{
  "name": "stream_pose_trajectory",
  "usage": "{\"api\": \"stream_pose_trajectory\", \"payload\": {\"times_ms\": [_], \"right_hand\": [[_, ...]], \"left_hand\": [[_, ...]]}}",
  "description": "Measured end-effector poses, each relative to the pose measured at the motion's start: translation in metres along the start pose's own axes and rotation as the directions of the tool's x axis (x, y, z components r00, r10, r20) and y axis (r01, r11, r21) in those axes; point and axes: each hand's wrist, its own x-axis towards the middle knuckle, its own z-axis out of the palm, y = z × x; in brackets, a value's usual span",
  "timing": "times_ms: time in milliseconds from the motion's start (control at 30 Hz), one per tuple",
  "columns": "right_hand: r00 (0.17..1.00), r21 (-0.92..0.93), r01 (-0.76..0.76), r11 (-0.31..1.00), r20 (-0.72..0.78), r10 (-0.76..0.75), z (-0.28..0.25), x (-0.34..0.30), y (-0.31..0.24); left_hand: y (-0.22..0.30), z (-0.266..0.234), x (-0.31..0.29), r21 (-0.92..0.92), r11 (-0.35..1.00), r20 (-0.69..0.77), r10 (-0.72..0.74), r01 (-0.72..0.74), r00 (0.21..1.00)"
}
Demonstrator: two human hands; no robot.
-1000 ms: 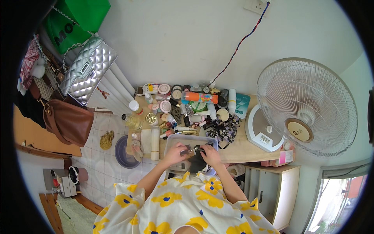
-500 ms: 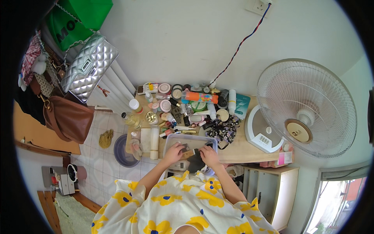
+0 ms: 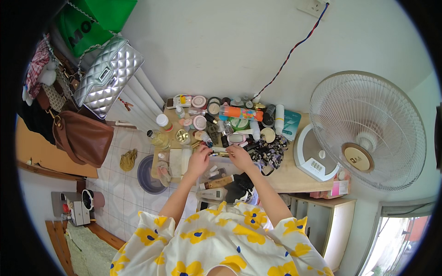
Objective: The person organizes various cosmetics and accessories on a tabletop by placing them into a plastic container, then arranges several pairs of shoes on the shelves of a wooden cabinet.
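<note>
Both my hands are over the front of the cosmetics, at the far rim of a clear plastic bin (image 3: 254, 198). Slim white and gold cosmetic tubes (image 3: 220, 153) lie crosswise between them. My left hand (image 3: 200, 159) has its fingers curled at the tubes' left end; what they grip is hidden. At the right end, my right hand (image 3: 240, 158) closes its fingertips on the tubes. Inside the bin are a brown tube (image 3: 218, 182), a pale flat device (image 3: 212, 194), black items (image 3: 239, 187) and small white pieces (image 3: 213, 172).
Crowded bottles, compacts and an orange cylinder (image 3: 240, 113) cover the wooden table (image 3: 294, 177). A floral pouch (image 3: 270, 152) lies right of my hands, and a large fan (image 3: 357, 154) stands further right. A white bottle (image 3: 186, 158) is beside my left wrist. A basin (image 3: 151, 177) sits on the floor.
Both hands have left the inside of the bin and moved away from me to the slim tubes beyond its rim. The brown tube they were handling now lies in the bin.
</note>
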Motion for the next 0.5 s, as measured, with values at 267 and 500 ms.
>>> {"api": "stream_pose_trajectory", "payload": {"times_ms": [267,500], "right_hand": [[0.936,-0.062,-0.182,0.981,0.295,0.192,0.029,0.033,0.022],[0.871,-0.197,-0.243,0.95,0.387,0.304,0.038,0.039,0.017]], "left_hand": [[-0.055,0.007,0.019,0.107,0.994,0.143,-0.043,0.028,0.989],[-0.077,0.023,0.026,0.182,0.982,0.358,-0.116,0.053,0.927]]}}
